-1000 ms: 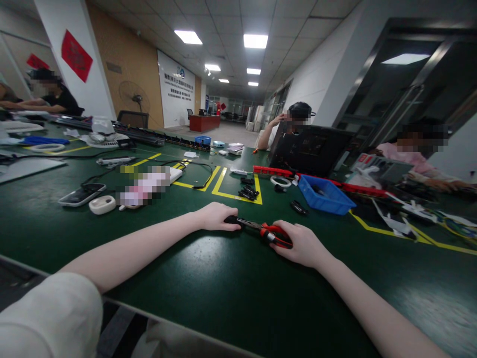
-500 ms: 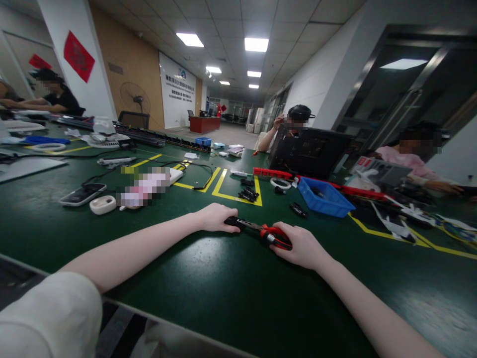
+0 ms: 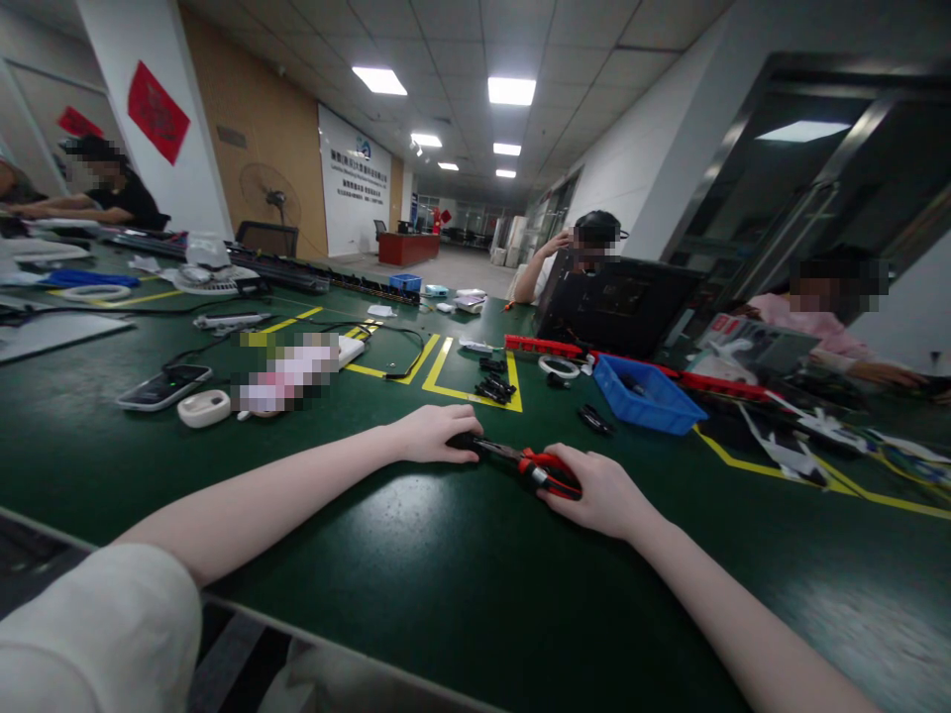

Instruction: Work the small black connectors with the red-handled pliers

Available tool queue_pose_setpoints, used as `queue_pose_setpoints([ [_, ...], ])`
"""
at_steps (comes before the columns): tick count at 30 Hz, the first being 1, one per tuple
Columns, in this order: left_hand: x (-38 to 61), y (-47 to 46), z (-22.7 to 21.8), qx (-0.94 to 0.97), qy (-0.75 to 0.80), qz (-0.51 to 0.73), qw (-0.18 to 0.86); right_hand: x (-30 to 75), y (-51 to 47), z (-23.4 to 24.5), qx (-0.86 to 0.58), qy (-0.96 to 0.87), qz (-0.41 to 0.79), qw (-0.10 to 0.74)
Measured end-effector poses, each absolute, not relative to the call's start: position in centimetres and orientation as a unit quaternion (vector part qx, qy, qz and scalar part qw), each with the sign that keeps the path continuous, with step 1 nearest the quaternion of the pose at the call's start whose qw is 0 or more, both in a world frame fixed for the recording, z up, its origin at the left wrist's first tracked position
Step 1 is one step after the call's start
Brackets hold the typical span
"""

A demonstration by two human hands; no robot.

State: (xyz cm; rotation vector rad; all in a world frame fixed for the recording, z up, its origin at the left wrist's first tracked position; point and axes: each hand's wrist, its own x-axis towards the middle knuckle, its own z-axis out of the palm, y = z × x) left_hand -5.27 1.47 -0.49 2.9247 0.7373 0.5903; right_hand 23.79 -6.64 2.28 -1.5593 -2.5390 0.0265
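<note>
My left hand (image 3: 440,434) is closed on a small black part (image 3: 464,441), whose kind I cannot make out because the fingers cover much of it. My right hand (image 3: 596,487) grips the red and black handles of long-nose pliers (image 3: 536,468). The pliers' metal jaws point left and meet the black part at my left fingertips. Both hands are low over the green table (image 3: 475,584). Beyond them, several small black parts (image 3: 496,388) lie inside a yellow tape outline, and another black piece (image 3: 595,419) lies nearer my right hand.
A blue bin (image 3: 648,396) with dark pieces stands to the right, beside a red strip (image 3: 543,346). On the left lie a phone (image 3: 164,386), a white case (image 3: 204,408) and a cable. A large black panel (image 3: 620,307) stands at the back; people sit around the table.
Almost nothing differs. Both hands keep the same hold on the black part and the pliers, and the jaws stay at the part.
</note>
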Motion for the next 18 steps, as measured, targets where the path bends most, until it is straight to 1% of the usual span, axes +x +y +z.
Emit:
queue_pose_setpoints([
  [12,-5.31,1.59,-0.46,0.961,0.196,0.192,0.031,23.84,-6.57,2.15,-0.523,-0.849,0.001,0.079],
  [18,-5.27,1.68,-0.47,0.962,0.193,0.191,0.037,23.9,-6.5,1.78,-0.525,-0.846,-0.036,0.089],
])
